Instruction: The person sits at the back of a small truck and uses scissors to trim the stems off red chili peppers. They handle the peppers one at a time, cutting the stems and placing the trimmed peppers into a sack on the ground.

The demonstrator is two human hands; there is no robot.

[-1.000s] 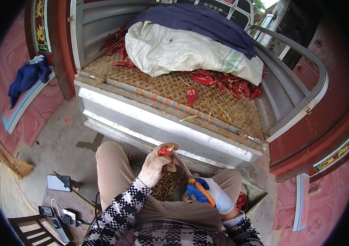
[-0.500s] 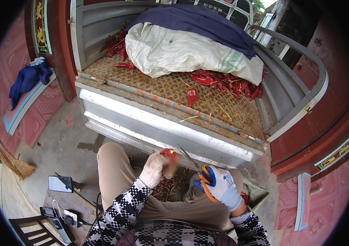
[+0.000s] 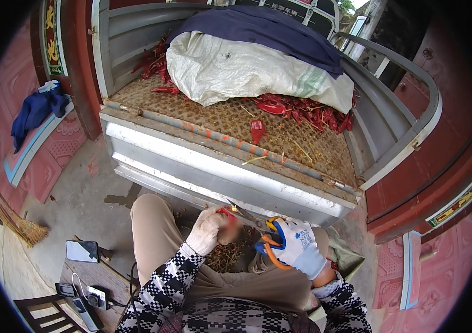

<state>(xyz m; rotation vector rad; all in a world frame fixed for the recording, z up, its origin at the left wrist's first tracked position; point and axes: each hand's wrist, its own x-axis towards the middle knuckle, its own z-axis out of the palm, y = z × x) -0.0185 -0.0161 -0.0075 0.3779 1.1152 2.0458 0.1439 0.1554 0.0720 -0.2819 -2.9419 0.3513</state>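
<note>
My left hand, in an off-white knit glove, is closed round a red chili pepper in front of the cart's tailgate. Part of the pepper is hidden by the fingers and a blurred patch. My right hand, in a white glove with blue coating, grips orange-handled scissors. Their blades reach left to the pepper's pale stem end, at or beside it; contact is too small to tell. Stem clippings lie on the ground between my knees.
The metal cart bed ahead carries red chilies under a white woven sack and a dark blue cloth. A loose chili lies near its edge. Left are a wooden bench with a phone, and a broom.
The scissors have swung left and their blades now meet the area of the pepper's stem end. My right hand has turned slightly; my left stays nearly in place.
</note>
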